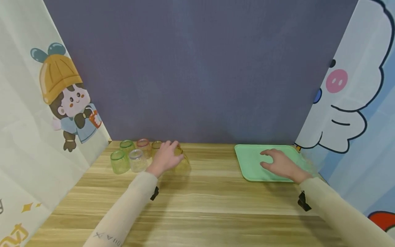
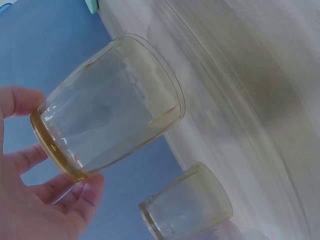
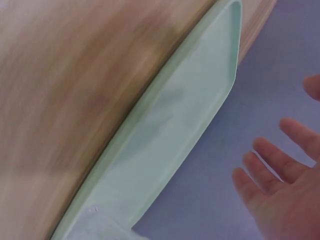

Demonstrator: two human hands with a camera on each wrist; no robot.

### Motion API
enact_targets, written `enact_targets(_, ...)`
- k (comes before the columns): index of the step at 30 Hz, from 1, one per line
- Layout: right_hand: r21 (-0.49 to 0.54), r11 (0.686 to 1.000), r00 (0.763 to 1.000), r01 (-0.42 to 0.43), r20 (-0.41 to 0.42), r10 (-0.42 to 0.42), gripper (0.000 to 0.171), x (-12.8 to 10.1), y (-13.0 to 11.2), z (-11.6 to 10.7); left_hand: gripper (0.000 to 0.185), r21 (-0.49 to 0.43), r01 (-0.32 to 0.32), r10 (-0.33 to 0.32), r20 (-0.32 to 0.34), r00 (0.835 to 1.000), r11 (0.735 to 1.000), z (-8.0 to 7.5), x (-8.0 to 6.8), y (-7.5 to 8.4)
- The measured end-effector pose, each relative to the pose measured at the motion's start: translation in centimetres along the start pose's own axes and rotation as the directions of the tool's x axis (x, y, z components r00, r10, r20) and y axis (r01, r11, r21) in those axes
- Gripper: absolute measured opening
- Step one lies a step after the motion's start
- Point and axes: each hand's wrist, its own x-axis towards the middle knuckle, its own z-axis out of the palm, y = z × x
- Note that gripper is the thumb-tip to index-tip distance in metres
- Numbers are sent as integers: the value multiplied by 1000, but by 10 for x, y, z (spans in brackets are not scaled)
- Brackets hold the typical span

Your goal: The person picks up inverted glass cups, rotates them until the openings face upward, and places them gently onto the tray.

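My left hand point(image 1: 169, 155) grips a yellow-tinted glass point(image 1: 182, 164) by its thick base at the back left of the wooden table point(image 1: 197, 202). In the left wrist view the glass point(image 2: 110, 112) is tilted, its rim pointing away from my fingers point(image 2: 82, 192). Another yellowish glass point(image 2: 187, 205) stands just beyond it. My right hand point(image 1: 273, 161) is over the mint-green tray point(image 1: 251, 161) at the back right, with its fingers point(image 3: 272, 165) spread and holding nothing. Whether it touches the tray point(image 3: 170, 140) I cannot tell.
Several more glasses cluster left of my left hand: two green point(image 1: 119, 162) point(image 1: 127, 145), a clear one point(image 1: 137, 160), a pink one point(image 1: 144, 145) and a yellow one point(image 1: 156, 145). A dark blue wall point(image 1: 197, 68) and printed curtains close the back and sides.
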Motion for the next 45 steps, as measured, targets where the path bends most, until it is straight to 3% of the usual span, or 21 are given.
enact_targets(16,173,979,994,110,-42,-104,45,-2,-26,27,44,-92,-13,14,0,1000,996,2,-6,10)
enact_targets(23,250,964,996,88,-38,-81,44,-1,-32,38,47,-129,-41,38,-21,999,991,4,-12,12)
enact_targets(45,454,887,996,88,-29,-84,47,6,-54,47,44,-333,-19,-4,-70,998,943,14,-21,12)
